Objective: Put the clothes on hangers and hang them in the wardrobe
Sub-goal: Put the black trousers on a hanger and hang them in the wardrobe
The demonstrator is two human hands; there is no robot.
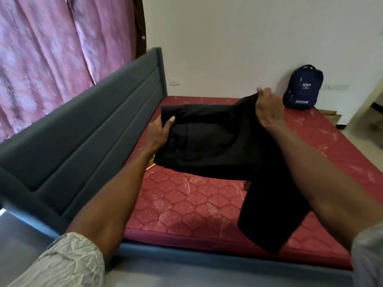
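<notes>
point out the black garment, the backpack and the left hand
black garment [211, 141], head view, middle of the cloth held up over the mattress
backpack [303, 88], head view, front panel near the printed logo
left hand [159, 132], head view, back of the hand gripping the garment's edge

Garment: black trousers [211, 139], held up over the bed, one leg hanging down twd near edge.
Left hand [158, 131]: grips garment's left edge, thumb on front of fabric.
Right hand [268, 108]: pinches upper right edge, raised higher than left.
Mattress [186, 204]: red, quilted hex pattern w/ leaf motifs.
Headboard [93, 125]: dark grey, padded, along left side.
Backpack [303, 88]: navy, upright on far mattress corner, against white wall.
Curtain [51, 48]: pink, behind headboard.
Sleeves: pale, crinkled fabric, both forearms bare below.
Small items under garment's left edge: green & copper-coloured, type unclear.
</notes>
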